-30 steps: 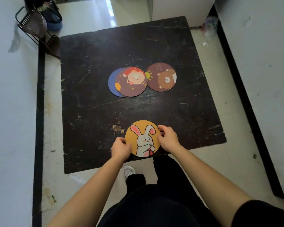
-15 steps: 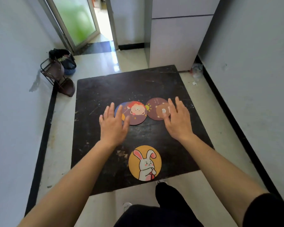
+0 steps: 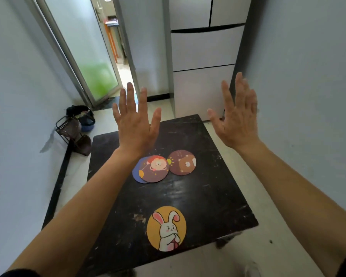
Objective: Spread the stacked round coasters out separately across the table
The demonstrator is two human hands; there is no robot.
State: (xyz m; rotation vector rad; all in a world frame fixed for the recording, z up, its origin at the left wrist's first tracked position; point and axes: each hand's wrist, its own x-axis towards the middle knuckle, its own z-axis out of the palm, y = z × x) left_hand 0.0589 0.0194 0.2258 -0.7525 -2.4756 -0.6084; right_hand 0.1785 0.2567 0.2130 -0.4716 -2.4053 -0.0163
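Two empty hands hang high above the table, fingers spread and palms forward: the left hand (image 3: 135, 124) at about 11 o'clock of the coaster cluster, the right hand (image 3: 236, 118) at about 1 o'clock. Half a second earlier both hovered low over the middle coasters; a second earlier they were setting down the rabbit coaster (image 3: 166, 228), which now lies alone at 6 o'clock on the dark table (image 3: 218, 196), near its front edge. At the centre, the lion coaster (image 3: 155, 169) lies on top of the blue coaster (image 3: 136, 173), leaving only a crescent showing at 9 o'clock, and its right rim touches or barely overlaps the bear coaster (image 3: 182, 162). With the hands lifted clear, the spreading looks unfinished: the blue one remains covered. A white fridge (image 3: 204, 56) stands beyond, at 12 o'clock.
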